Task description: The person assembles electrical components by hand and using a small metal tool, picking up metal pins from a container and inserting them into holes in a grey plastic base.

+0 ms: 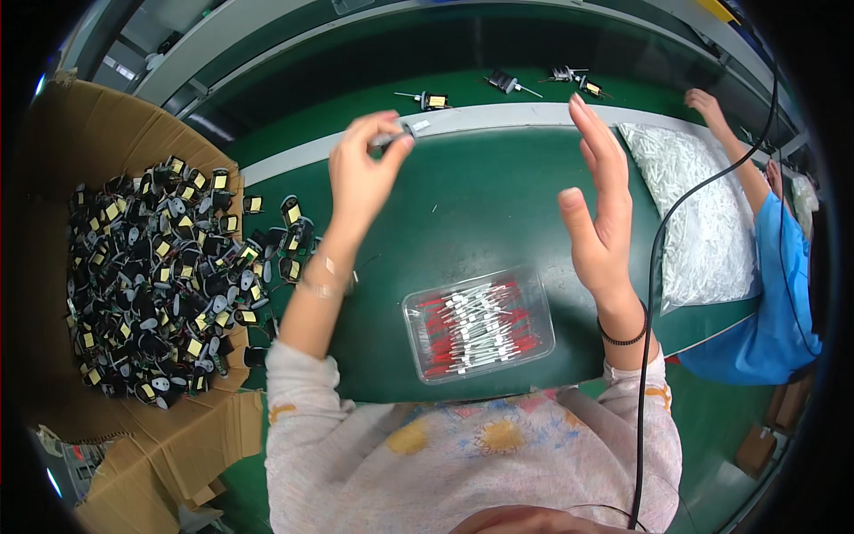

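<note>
My left hand (363,173) is raised over the green table (480,205) and pinches a small dark part (394,138) between thumb and fingertips. My right hand (600,209) is held up beside it, fingers straight and apart, holding nothing. Below both hands sits a clear plastic tray (478,323) filled with several thin red and white wire pieces. To my left, a pile of small black parts with yellow labels (160,276) spills out of an open cardboard box (84,142) onto the table edge.
A green conveyor belt (356,98) runs along the far side and carries several assembled parts (433,101). A clear bag of white pieces (698,209) lies at right. A co-worker in blue (765,258) reaches toward the belt. A black cable (654,311) hangs down past my right wrist.
</note>
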Action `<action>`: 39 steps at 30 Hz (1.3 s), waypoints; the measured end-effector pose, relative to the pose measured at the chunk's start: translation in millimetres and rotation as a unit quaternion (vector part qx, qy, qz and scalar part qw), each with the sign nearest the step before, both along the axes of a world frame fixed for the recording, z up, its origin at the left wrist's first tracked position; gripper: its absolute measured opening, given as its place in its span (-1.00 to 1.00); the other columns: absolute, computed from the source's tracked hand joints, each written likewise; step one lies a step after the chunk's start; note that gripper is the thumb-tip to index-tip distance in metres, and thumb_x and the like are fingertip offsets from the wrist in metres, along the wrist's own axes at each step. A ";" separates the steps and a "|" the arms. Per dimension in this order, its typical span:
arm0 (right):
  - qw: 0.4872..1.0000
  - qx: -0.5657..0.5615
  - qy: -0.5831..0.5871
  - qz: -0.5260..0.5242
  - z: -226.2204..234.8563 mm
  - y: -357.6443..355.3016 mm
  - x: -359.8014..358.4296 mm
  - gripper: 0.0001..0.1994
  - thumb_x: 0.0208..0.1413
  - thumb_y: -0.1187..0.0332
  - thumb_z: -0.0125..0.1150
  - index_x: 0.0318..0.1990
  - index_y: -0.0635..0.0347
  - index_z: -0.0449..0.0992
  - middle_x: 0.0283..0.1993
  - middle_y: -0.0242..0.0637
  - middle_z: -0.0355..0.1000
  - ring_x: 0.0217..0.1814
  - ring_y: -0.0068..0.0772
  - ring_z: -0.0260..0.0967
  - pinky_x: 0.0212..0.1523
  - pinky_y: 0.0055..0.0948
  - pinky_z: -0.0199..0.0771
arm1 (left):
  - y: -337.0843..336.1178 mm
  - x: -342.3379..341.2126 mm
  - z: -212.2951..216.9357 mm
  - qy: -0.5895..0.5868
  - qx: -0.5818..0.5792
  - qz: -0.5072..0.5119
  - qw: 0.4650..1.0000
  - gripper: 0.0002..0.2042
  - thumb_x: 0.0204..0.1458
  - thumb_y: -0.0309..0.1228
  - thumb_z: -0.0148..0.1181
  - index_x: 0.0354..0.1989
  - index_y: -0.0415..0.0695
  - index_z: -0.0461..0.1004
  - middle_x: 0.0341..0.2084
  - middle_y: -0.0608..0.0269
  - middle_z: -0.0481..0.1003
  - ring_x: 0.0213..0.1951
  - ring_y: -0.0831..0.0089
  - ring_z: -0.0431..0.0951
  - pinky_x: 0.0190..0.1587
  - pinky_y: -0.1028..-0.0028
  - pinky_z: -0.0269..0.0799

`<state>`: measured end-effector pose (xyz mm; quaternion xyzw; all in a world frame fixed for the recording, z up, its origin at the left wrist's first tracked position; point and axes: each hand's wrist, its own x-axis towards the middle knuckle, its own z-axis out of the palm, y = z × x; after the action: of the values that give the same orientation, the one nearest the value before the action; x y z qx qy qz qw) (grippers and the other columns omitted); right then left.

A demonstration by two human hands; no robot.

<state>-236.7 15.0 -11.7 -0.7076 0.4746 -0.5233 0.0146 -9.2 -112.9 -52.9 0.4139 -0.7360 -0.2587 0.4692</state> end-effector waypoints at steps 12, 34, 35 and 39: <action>0.988 0.154 0.003 0.004 -16.1 33.5 -10.6 -0.45 -0.12 0.37 0.27 0.12 0.17 0.34 0.21 -0.09 0.22 0.24 -0.05 0.14 0.21 -0.23 0.11 | -66.6 54.7 -20.8 -0.474 -0.078 0.093 0.872 -0.78 -0.10 -0.25 0.22 -0.26 -0.01 0.55 -0.31 0.24 0.50 -0.25 0.24 0.47 -0.24 0.32 0.41; 0.918 0.243 0.292 0.113 -65.0 64.6 36.4 -0.84 -0.31 0.57 0.12 -0.45 0.21 0.41 -0.53 -0.27 0.37 -0.42 -0.20 0.45 -0.48 -0.32 0.49 | 142.7 117.5 -28.0 -0.503 0.025 -0.059 0.862 -0.79 -0.14 -0.47 0.21 -0.34 -0.15 0.33 -0.42 0.22 0.37 -0.28 0.25 0.39 -0.24 0.35 0.28; 0.915 0.239 0.313 0.089 -67.3 66.3 38.4 -0.84 -0.31 0.57 0.12 -0.45 0.21 0.40 -0.52 -0.27 0.38 -0.40 -0.24 0.46 -0.47 -0.34 0.50 | 141.0 112.5 -21.5 -0.503 0.023 -0.060 0.862 -0.79 -0.14 -0.47 0.21 -0.34 -0.15 0.33 -0.42 0.22 0.37 -0.28 0.25 0.39 -0.24 0.35 0.28; 0.882 0.272 0.381 0.047 -71.2 69.4 48.7 -0.80 -0.32 0.56 0.15 -0.41 0.23 0.40 -0.49 -0.26 0.41 -0.32 -0.32 0.47 -0.47 -0.39 0.52 | 121.8 103.7 -6.9 -0.496 -0.085 -0.096 0.859 -0.59 -0.24 -0.48 0.25 -0.11 -0.10 0.37 -0.17 0.22 0.39 -0.06 0.21 0.34 -0.04 0.30 0.25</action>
<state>-188.0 84.4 -82.8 -0.8420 0.5336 -0.0625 0.0490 94.5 8.9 -59.8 0.3732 -0.9265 0.0009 0.0481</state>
